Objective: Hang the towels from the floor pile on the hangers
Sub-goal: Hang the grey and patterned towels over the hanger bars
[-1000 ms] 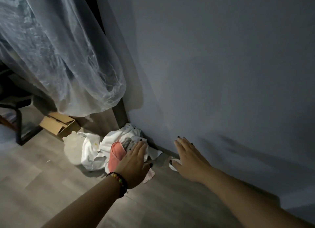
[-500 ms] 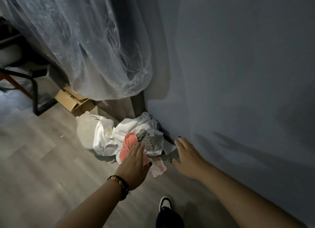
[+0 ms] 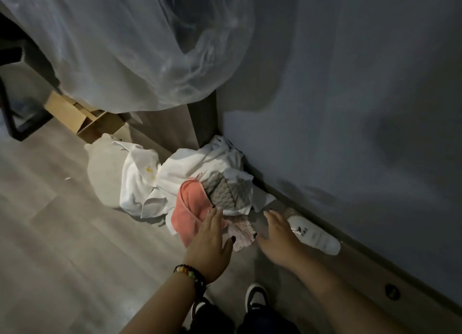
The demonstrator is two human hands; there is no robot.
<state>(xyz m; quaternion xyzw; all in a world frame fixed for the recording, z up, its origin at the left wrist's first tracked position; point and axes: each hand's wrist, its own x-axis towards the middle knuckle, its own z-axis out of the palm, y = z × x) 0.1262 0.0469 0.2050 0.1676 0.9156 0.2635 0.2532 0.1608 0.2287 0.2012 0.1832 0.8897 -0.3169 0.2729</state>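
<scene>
So the towel pile [image 3: 200,181] was sitting on the wood-look floor [image 3: 62,233], shoved right into the corner where the grey wall [image 3: 350,108] met a wooden post [image 3: 203,121]. Mostly white cloth, with a coral pink towel [image 3: 191,208] at the front, a grey knit-patterned piece [image 3: 225,191] tucked behind it and a little pale pink spotted cloth [image 3: 241,235] at the near edge. The left hand [image 3: 212,243], beaded bracelet [image 3: 191,275] on the wrist, was reaching in with fingers straight and spread, fingertips over the coral towel, gripping nothing; couldn't tell if it was actually touching. The right hand [image 3: 277,236] was out flat too, fingers apart, hovering just beside the pile, nothing in it. A white bottle [image 3: 313,236] lay on its side by the baseboard, just right of that hand. Clear plastic sheeting [image 3: 125,46] hung above the pile, a cardboard box [image 3: 82,116] sat further left, and two dark shoes [image 3: 257,296] showed at the bottom
</scene>
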